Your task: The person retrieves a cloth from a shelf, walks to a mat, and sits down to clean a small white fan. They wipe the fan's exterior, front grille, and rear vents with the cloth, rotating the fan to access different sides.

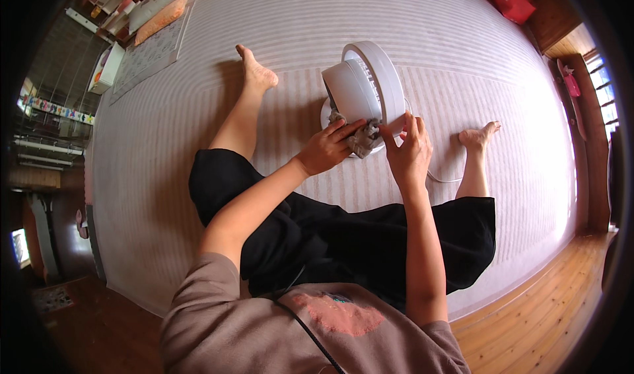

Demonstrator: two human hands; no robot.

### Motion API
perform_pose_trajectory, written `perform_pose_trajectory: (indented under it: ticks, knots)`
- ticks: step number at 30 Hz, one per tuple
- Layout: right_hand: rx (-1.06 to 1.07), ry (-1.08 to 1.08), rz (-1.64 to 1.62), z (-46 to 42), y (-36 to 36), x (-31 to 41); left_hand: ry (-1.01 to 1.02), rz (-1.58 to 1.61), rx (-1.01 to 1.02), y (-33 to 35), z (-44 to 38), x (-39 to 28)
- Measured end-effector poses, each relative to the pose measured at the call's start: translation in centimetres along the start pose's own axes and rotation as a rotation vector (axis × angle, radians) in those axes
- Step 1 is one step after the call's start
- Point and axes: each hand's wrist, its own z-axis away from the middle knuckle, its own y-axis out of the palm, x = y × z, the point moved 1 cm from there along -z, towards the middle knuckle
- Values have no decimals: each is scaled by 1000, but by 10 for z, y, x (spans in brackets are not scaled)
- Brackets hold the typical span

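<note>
A white electric fan [352,84] stands on the striped mat between my legs, its round rim [381,72] turned towards the right. My left hand [329,148] presses a crumpled grey cloth [364,139] against the lower part of the fan housing. On the other side, my right hand [410,148] grips the bottom of the rim with thumb and fingers. The fan's base [325,111] shows only in part behind the housing and the cloth. A white cord [443,180] runs from behind my right hand towards my right leg.
Striped matting [307,27] spreads all around me. At the upper left lie an orange pillow [163,17] and a patterned pad [153,52], with a white box [106,67] beside them. A red bag [510,0] rests at the upper right. Wooden flooring [540,319] borders the mat.
</note>
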Motion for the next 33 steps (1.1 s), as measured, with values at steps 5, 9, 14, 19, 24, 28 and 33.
perform_pose_trajectory:
  ticks: [5, 9, 14, 19, 24, 28, 33]
  knots:
    - [11, -17, -15, 2, -1, -4, -147, 14, -45, -14, -20, 14]
    - [-2, -18, 4, 6, -2, 2, -829, 484, -213, -8, -66, 66]
    - [-21, -9, 15, 14, 6, 24, -1151, 772, 358, 7, -75, 133]
    - [-93, 44, 18, 47, 10, 39, -843, 596, 116, -45, -66, 77]
    - [-83, 18, -44, 41, -1, 29, -672, 673, 14, -101, -26, 1]
    - [-26, 46, -568, 82, -32, 30, -1258, 1277, -240, -107, 13, -59]
    - [146, -7, -625, 161, -44, 40, -1319, 2012, -78, -109, -5, -145]
